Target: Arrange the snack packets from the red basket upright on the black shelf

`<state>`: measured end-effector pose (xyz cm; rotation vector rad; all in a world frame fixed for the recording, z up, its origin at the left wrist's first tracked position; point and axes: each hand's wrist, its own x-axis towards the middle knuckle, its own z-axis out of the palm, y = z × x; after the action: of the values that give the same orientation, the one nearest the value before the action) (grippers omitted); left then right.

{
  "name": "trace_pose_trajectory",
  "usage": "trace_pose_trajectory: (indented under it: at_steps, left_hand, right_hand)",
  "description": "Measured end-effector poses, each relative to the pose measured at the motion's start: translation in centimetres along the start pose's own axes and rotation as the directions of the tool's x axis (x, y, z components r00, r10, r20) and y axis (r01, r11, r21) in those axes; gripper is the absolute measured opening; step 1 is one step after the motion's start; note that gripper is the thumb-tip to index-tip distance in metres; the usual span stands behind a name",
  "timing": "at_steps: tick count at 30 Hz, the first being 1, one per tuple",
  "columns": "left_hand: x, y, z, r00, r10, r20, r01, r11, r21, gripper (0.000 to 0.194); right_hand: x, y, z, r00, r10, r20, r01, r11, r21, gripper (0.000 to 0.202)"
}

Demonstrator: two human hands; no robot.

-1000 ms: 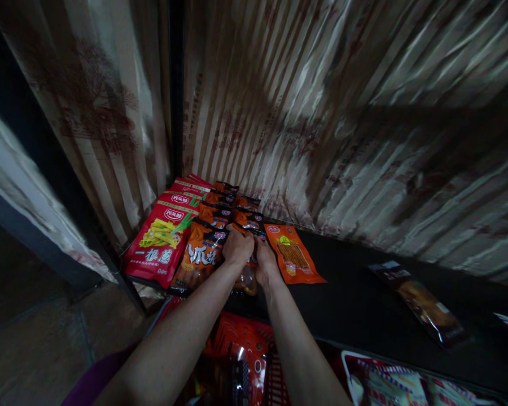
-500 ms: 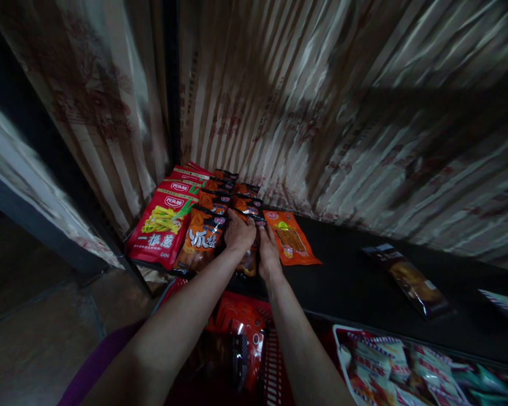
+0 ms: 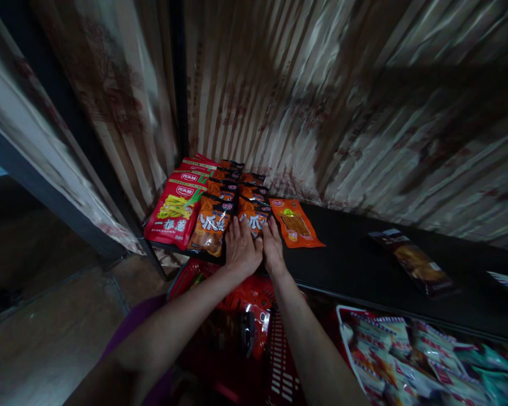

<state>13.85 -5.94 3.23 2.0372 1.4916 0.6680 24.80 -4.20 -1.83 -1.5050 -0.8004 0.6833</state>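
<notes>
On the black shelf (image 3: 338,259), an orange-and-black snack bag (image 3: 253,211) lies at the front of its column, overlapping similar bags behind it. My left hand (image 3: 243,248) rests on the bag's lower left part, fingers stretched out flat. Along its lower right side lies my right hand (image 3: 273,246), its fingers also extended. Both hands hide the bag's lower end. To the left is a matching orange-and-black bag (image 3: 210,228), and beyond that a red snack bag (image 3: 174,211) with several more layered behind. An orange packet (image 3: 297,225) lies just right of my right hand.
Below the shelf edge, a red shopping basket (image 3: 279,366) holds red packets (image 3: 254,304). Further right is a container of white-and-red packets (image 3: 385,344). A dark brown package (image 3: 415,260) lies on the shelf's right. Striped sheeting (image 3: 322,113) hangs behind, beside a dark post (image 3: 178,79).
My hands have slid from the upper part of the front orange-and-black bag toward its lower end, uncovering its printed front. The left fingers have straightened. The view has shifted slightly.
</notes>
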Motion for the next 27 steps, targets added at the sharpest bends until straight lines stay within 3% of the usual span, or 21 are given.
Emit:
trace_pose_trajectory:
  at_steps: [4,14,18,20,22,24,27]
  left_hand:
    - [-1.3,-1.2,0.3,0.995,0.092,0.03,-0.093,0.995,0.029,0.068]
    - [-2.4,-3.1,1.1,0.977,0.211,-0.033,-0.211,0.978,0.006,0.067]
    - [-2.8,-3.6,0.7,0.91,0.386,-0.153,-0.388,0.922,0.021,0.058]
    - [-2.8,-4.1,-0.1,0.861,0.459,-0.218,-0.459,0.887,0.052,0.053]
    - [-2.5,-4.9,-1.3,0.837,0.452,-0.308,-0.449,0.889,0.084,0.049]
    - [-2.0,-6.0,-2.5,0.824,0.374,-0.425,-0.376,0.923,0.082,0.046]
    - [-1.1,-8.2,-3.8,0.797,0.231,-0.558,-0.275,0.961,0.005,0.044]
  right_hand:
    - [-0.3,0.3,0.1,1.0,-0.006,0.002,0.006,0.999,-0.037,0.065]
    - [-0.9,0.9,0.6,0.998,-0.047,-0.032,0.041,0.985,-0.169,0.064]
    - [-1.8,-0.5,0.5,0.995,-0.03,-0.092,0.009,0.975,-0.224,0.067]
    - [-2.8,-1.8,0.5,0.985,-0.103,-0.139,0.057,0.953,-0.298,0.066]
    - [-4.1,-3.3,0.7,0.956,-0.253,-0.146,0.19,0.917,-0.35,0.063]
    - [-5.6,-4.6,1.3,0.925,-0.364,-0.109,0.313,0.892,-0.325,0.059]
    - [-7.7,-5.7,3.0,0.921,-0.39,-0.015,0.374,0.893,-0.251,0.056]
